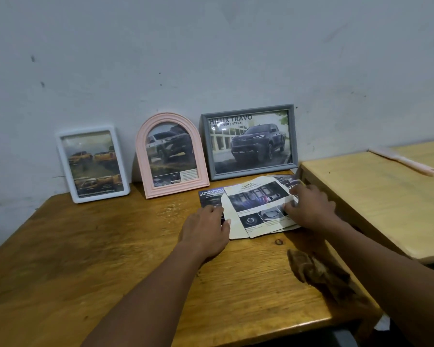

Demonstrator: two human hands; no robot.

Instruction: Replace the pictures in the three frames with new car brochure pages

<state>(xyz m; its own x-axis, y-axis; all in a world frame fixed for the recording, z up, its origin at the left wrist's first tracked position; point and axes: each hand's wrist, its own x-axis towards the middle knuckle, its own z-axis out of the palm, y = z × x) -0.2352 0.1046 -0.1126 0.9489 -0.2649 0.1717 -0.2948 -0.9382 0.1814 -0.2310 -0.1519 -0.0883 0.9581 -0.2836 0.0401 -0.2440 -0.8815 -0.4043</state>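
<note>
Creased, ragged-edged brochure pages (257, 200), top one headed SAFETY; perhaps three sheets.

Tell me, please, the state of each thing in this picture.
white frame: upright, car picture inside.
pink arched frame: upright, car picture inside.
grey frame: upright, car picture inside.
brochure pages: loose, overlapping, flat on the table.
left hand: open, fingers on the pages' left edge.
right hand: open, resting on the pages.
brown cloth: crumpled, on the table.
</note>
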